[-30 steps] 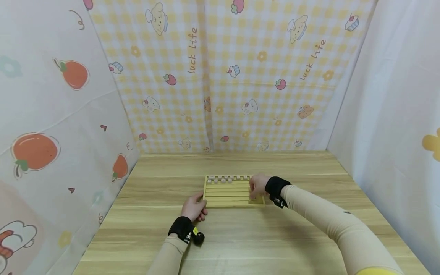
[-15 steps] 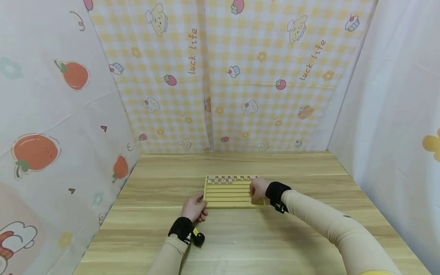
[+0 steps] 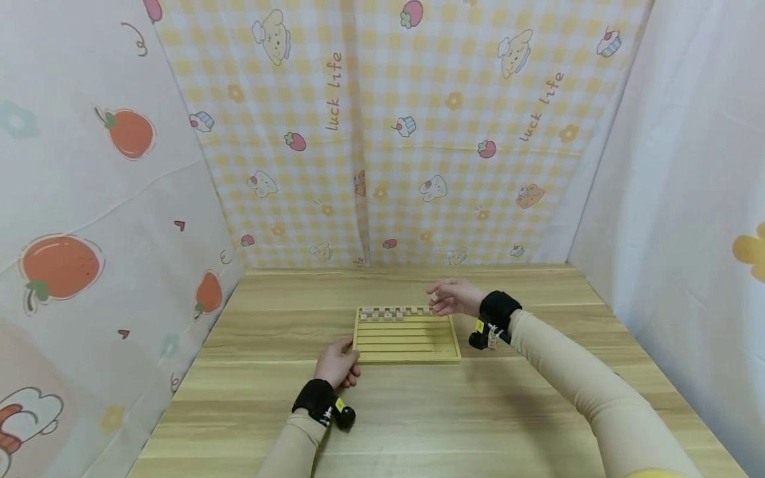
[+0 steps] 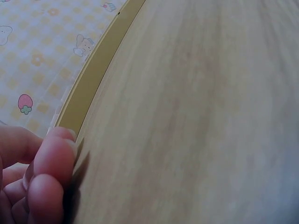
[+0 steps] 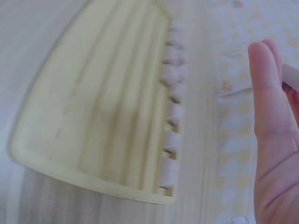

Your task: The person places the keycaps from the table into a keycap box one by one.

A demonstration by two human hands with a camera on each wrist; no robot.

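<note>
A shallow yellow tray (image 3: 406,342) with ridged rows lies on the table. My left hand (image 3: 336,364) holds it by its front left corner; in the left wrist view the fingertips (image 4: 55,156) curl against the tray's side wall (image 4: 88,88). Small pale tiles (image 3: 387,317) fill parts of the two rearmost rows. Above the back right corner is my right hand (image 3: 459,297), raised clear of the tray. Between its thumb and fingers it pinches a small pale block (image 5: 290,77), partly cut off by the right wrist view's edge. Markings on the tiles are too small to read.
The wooden table (image 3: 406,418) extends around the tray on all sides. Behind it hangs a yellow checked cloth (image 3: 406,166), with white cloths (image 3: 669,166) at both sides. A black wrist camera (image 3: 343,417) sits on the left wrist, close above the table.
My right hand has risen from the tray's right front part to above its back right corner, uncovering the right side. The left hand and the tray have stayed put.
</note>
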